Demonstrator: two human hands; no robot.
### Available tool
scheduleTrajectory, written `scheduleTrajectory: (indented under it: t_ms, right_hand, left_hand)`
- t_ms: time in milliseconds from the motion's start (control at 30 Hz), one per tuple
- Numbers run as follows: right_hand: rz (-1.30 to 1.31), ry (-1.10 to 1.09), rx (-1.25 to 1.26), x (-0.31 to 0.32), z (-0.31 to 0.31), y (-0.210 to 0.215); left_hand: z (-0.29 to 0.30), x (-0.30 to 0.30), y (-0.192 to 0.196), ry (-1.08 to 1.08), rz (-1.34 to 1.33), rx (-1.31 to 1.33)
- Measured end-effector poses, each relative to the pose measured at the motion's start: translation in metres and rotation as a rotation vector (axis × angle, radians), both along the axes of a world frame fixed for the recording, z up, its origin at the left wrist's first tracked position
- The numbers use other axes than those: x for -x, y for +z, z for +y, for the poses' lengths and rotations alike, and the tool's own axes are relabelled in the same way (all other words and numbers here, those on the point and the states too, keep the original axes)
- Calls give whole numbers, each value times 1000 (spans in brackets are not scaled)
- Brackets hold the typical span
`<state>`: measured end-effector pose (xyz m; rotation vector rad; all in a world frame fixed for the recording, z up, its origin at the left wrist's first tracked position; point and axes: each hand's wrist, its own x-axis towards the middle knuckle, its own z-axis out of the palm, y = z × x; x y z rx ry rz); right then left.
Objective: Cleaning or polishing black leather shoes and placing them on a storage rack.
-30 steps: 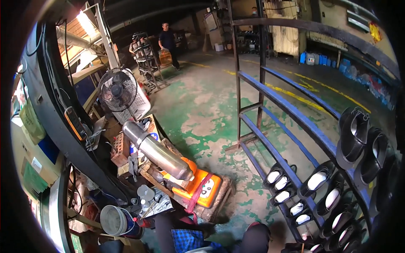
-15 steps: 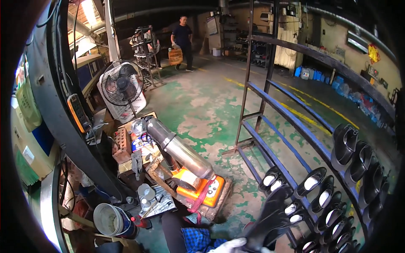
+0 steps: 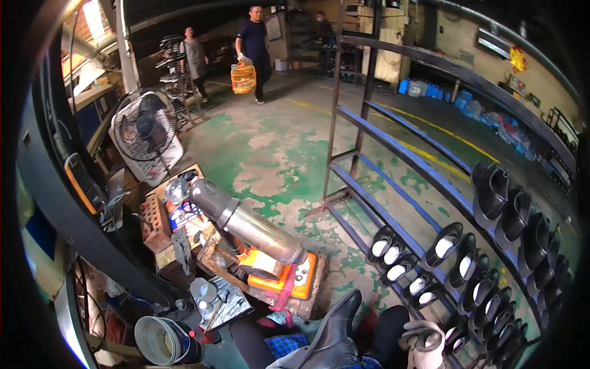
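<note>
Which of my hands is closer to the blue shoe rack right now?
Right. The gloved right hand sits just beside the rack's lowest shoes; the left hand is farther left, under the black shoe.

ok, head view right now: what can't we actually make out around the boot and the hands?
- Left hand: not in view, below the lower edge.
- Gloved right hand: cut by the lower edge; grip unclear.
- Black boot: sole and toe cut off by the lower edge.
- Shoes on the blue rack: far right ones lost in the dark fisheye rim.

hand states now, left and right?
Left: hidden under the black shoe; cannot tell.
Right: gloved right hand low beside the shoe rack, fingers curled; grip unclear.
</note>
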<state>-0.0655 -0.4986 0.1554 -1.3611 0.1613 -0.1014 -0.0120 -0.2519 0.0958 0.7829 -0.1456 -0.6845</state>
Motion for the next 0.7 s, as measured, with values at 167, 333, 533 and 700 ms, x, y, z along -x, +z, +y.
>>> scheduleTrajectory:
  t_ms: [167, 333, 533, 700]
  right_hand:
    - [174, 27, 69, -39, -39, -49]
    - [-35, 210, -386, -68, -30, -116]
    - [308, 121, -451, -96, -25, -144]
    - [66, 60, -546, -150, -28, -141]
  left_hand:
    - [-37, -19, 10, -118, -100, -11]
    - [46, 2, -27, -174, -195, -32]
    - [107, 24, -56, 61, -35, -239]
    - [71, -18, -61, 302, 157, -107]
